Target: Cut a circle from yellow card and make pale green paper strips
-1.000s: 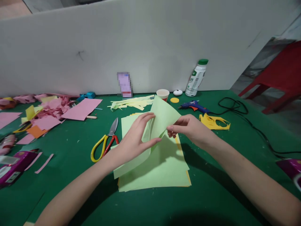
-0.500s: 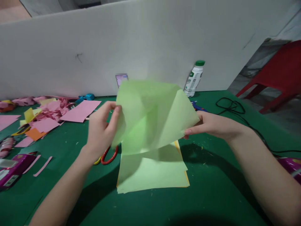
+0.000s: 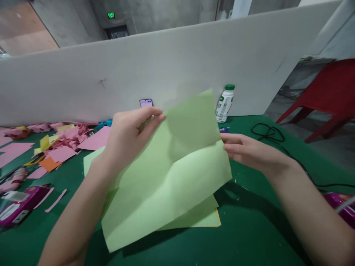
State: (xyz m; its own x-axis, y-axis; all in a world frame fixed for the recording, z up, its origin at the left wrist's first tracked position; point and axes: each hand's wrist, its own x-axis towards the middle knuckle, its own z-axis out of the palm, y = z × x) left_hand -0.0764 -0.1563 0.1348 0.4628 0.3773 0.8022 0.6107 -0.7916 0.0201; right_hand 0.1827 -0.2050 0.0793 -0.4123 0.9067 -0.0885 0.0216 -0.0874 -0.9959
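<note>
A large light green sheet of paper with crease lines is held up at a slant, unfolded and slightly bent. My left hand pinches its upper edge between thumb and fingers. At the sheet's right edge, my right hand grips the paper near a crease, its fingertips partly hidden. Beneath lies a stack of light green paper with a thin orange-yellow edge showing at the right. Another pale green piece shows behind my left wrist.
Pink paper scraps, orange paper and a purple device lie at left on the green table. A phone and a white bottle stand against the white panel. A black cable coils at right, near a red chair.
The green sheet has opened out wider, its lower part swinging down and left over the stack. My left hand has moved up and right along its edge. The red-handled scissors are now covered.
</note>
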